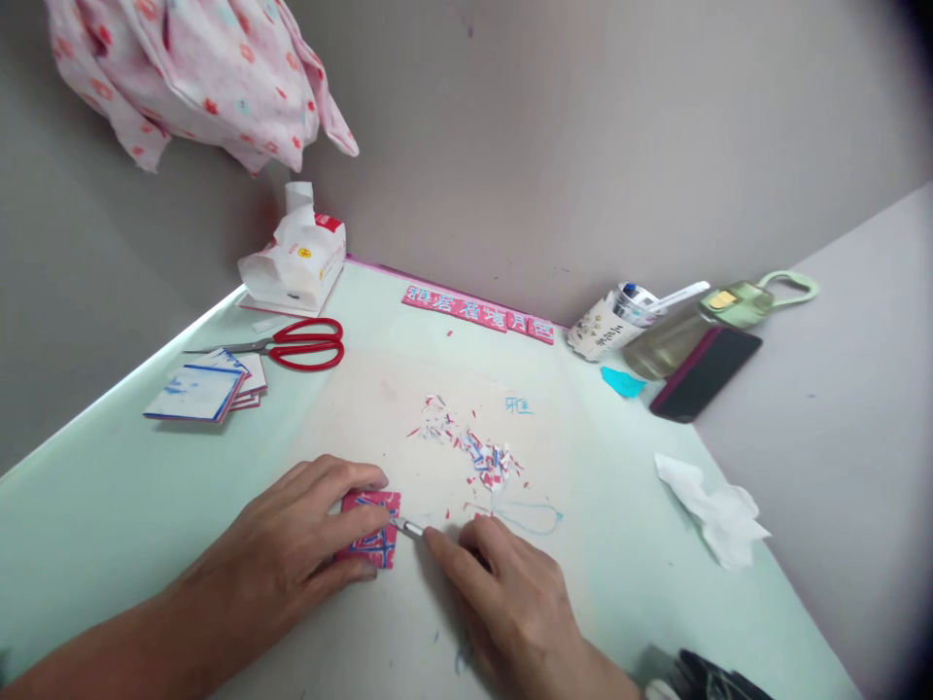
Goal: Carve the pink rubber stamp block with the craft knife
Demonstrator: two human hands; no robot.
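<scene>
A small red square tile with blue and white lines lies flat on the work surface. My left hand presses on it, fingers resting over its top and along its edges. In my right hand is a slim metal craft knife, its tip at the tile's right edge. The grip end of the knife is hidden inside the hand. Beyond the hands lies a scatter of red, white and blue shavings. Blue pen marks show on the pale surface.
Red-handled scissors lie at left beside stacked white squares and a tissue pack. Character tiles line the back edge. At right are a pen cup, a bottle, a phone and crumpled tissue.
</scene>
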